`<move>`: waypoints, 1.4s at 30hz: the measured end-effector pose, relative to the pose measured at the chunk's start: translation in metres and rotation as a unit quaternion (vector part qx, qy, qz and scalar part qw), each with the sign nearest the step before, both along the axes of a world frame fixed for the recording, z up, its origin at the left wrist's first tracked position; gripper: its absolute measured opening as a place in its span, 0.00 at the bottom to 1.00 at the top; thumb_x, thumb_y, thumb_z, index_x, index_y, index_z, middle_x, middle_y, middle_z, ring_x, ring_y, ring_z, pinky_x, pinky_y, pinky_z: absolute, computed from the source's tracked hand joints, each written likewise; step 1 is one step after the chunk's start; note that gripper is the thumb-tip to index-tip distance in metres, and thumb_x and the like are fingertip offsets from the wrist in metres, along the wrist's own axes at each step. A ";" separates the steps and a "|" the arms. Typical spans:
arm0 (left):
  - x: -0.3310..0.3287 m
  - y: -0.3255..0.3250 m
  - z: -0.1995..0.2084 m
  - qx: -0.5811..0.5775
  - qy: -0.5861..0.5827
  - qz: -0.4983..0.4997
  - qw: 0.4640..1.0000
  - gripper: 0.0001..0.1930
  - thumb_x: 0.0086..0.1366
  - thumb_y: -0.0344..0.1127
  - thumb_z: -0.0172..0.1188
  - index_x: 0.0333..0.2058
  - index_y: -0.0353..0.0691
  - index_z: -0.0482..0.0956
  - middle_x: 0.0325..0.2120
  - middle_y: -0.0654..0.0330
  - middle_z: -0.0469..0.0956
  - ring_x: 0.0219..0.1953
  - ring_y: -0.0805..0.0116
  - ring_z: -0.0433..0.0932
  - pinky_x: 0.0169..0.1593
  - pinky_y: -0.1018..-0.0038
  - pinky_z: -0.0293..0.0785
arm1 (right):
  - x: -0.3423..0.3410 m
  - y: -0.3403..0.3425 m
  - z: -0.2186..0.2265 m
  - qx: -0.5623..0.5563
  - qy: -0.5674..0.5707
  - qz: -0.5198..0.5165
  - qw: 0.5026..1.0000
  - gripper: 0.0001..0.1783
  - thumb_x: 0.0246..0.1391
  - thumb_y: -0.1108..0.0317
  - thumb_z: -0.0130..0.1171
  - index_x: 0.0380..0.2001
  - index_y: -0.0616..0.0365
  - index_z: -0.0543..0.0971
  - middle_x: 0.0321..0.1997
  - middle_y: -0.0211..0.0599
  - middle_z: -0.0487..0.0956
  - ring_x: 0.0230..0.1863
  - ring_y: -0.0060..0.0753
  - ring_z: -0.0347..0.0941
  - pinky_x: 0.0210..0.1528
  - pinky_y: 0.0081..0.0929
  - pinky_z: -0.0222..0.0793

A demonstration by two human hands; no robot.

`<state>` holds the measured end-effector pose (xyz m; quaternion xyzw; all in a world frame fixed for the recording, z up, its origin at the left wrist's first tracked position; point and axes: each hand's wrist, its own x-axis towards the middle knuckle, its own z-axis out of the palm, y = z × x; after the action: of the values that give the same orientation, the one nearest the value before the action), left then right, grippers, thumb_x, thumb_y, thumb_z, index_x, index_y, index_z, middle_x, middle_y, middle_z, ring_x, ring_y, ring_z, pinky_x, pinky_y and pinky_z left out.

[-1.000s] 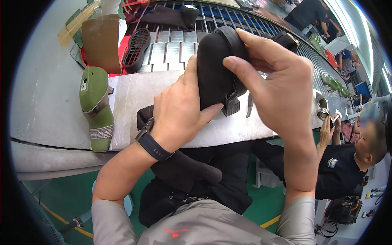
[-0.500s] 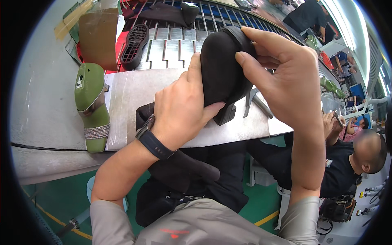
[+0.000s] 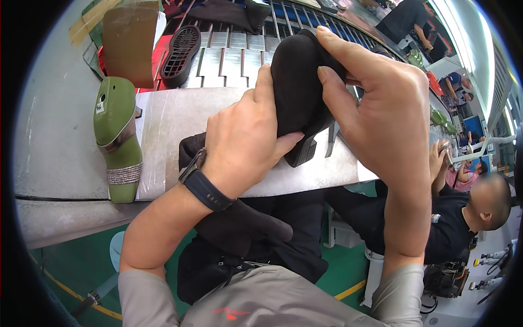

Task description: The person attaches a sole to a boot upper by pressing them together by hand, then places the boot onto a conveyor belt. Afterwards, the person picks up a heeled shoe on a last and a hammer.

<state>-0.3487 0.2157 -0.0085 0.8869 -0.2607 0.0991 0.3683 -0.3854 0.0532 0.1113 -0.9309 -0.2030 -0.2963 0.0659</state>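
Observation:
A black boot (image 3: 297, 87), its surface like suede, is held up over the table edge with its rounded toe at the top. My left hand (image 3: 242, 128), with a dark watch on the wrist, wraps round the boot's left side, thumb across its lower front. At the toe's upper right edge my right hand (image 3: 376, 84) pinches the rim between thumb and fingers; the other fingers are partly hidden behind. A dark heel block (image 3: 301, 153) shows below. The soft dark shaft (image 3: 256, 226) hangs under my left wrist over my lap.
A green shoe last (image 3: 117, 139) with a glittery strap lies at the left. Beyond the table (image 3: 169, 125) are a black outsole (image 3: 181, 56), another dark boot (image 3: 237, 15) and metal rollers. A grey metal tool (image 3: 330, 143) lies right of the boot. A co-worker (image 3: 463, 218) sits at right.
The boot's toe has tilted, so less of its rim edge shows. My right hand has shifted slightly up at the toe. My left hand keeps its grip. The whole view has shifted a little.

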 end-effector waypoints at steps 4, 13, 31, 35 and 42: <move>0.010 0.001 -0.001 0.009 -0.030 -0.007 0.999 0.55 0.53 0.47 0.82 0.70 0.22 0.60 0.38 0.42 0.85 0.37 0.42 0.88 0.38 0.52 0.84 | 0.006 0.023 -0.019 -0.142 -0.074 -0.088 0.983 0.24 0.53 0.79 0.64 0.56 0.67 0.84 0.45 0.55 0.88 0.38 0.53 0.87 0.44 0.41 0.83; 0.038 0.010 -0.002 -0.010 0.072 -0.014 0.997 0.46 0.58 0.44 0.79 0.69 0.33 0.64 0.40 0.42 0.88 0.43 0.42 0.88 0.48 0.55 0.83 | 0.042 -0.011 -0.059 0.230 0.063 0.052 0.970 0.36 0.60 0.71 0.71 0.72 0.57 0.75 0.51 0.50 0.89 0.51 0.32 0.87 0.58 0.34 0.83; 0.048 0.017 -0.013 -0.016 0.065 -0.012 0.998 0.47 0.58 0.45 0.78 0.68 0.24 0.63 0.37 0.39 0.87 0.42 0.40 0.88 0.47 0.53 0.83 | 0.049 0.007 -0.064 0.108 0.027 0.004 0.994 0.33 0.58 0.75 0.68 0.68 0.64 0.77 0.38 0.52 0.89 0.38 0.37 0.90 0.47 0.32 0.84; 0.052 0.016 -0.023 -0.008 0.014 -0.005 1.000 0.49 0.58 0.47 0.78 0.65 0.17 0.63 0.35 0.40 0.87 0.40 0.40 0.88 0.45 0.53 0.84 | 0.050 0.025 -0.064 -0.157 -0.071 -0.065 0.983 0.37 0.47 0.74 0.62 0.61 0.85 0.74 0.36 0.48 0.85 0.34 0.45 0.86 0.36 0.39 0.82; 0.070 0.023 -0.029 -0.051 0.052 -0.046 0.996 0.42 0.55 0.48 0.79 0.57 0.23 0.69 0.33 0.39 0.86 0.40 0.39 0.88 0.46 0.53 0.83 | 0.066 0.006 -0.097 0.176 0.011 0.062 0.982 0.36 0.58 0.71 0.70 0.70 0.64 0.75 0.42 0.58 0.89 0.44 0.43 0.90 0.51 0.35 0.84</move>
<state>-0.2783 0.2387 -0.0374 0.8578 -0.2766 0.0489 0.4305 -0.3192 0.0597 0.0144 -0.8935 -0.2043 -0.3128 0.2491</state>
